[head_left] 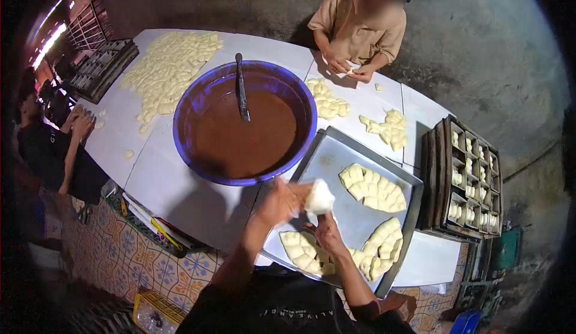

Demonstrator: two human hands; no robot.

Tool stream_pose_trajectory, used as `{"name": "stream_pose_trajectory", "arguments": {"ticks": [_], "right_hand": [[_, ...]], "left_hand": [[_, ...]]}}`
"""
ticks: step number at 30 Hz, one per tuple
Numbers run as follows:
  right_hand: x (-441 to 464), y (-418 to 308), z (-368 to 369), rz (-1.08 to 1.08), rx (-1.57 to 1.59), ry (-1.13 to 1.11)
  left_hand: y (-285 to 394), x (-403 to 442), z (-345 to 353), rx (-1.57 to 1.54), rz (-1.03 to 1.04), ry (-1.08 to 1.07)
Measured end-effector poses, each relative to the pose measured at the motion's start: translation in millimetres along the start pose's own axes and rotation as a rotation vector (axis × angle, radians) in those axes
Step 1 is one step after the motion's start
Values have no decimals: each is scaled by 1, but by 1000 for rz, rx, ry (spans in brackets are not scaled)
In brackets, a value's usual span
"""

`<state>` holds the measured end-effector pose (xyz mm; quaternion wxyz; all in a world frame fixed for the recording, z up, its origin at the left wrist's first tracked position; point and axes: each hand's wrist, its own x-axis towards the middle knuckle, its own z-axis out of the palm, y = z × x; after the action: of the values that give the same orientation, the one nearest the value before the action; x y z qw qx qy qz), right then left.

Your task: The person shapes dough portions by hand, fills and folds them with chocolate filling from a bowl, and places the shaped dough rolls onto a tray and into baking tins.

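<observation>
A whitish, rounded dough piece (320,197) is up between my two hands, over the near left part of the metal tray (414,199). My left hand (280,202) is smeared by motion, its fingertips at the piece's left side. From below, my right hand (328,235) has its fingers closed on the lower edge of the piece. On the tray lie a dough slab (373,188) scored into small portions, another slab (384,247) at the right and a third slab (300,251) partly behind my right hand.
Left of the tray stands a purple basin (180,148) of brown filling with a dark-handled utensil (241,88). Dough pieces (177,64) cover the far left table. Stacked moulds (465,181) holding dough stand right. A co-worker (360,28) handles dough opposite; another person (54,148) is left.
</observation>
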<state>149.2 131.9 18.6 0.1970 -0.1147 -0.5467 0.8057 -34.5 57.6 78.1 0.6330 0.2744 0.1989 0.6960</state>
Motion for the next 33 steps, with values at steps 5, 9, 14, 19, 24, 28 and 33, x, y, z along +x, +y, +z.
{"name": "stream_pose_trajectory", "arguments": {"ticks": [5,9,14,19,24,28,33], "right_hand": [[3,-10,7,-18,-76,114],[0,6,-1,-34,-65,119],[3,19,1,69,178,222],[8,4,15,210,575,397],[-3,-7,24,-192,-546,543],[-17,-24,14,-340,-884,398],[-26,-38,6,-288,-376,509]], "left_hand": [[67,52,-95,1829,-86,779],[98,38,-27,1601,-581,618],[49,17,1,1596,-40,866],[-22,-2,20,323,-110,630],[-57,-13,43,413,-128,780],[-81,-27,11,1241,245,568],[-75,-30,37,770,44,410]]}}
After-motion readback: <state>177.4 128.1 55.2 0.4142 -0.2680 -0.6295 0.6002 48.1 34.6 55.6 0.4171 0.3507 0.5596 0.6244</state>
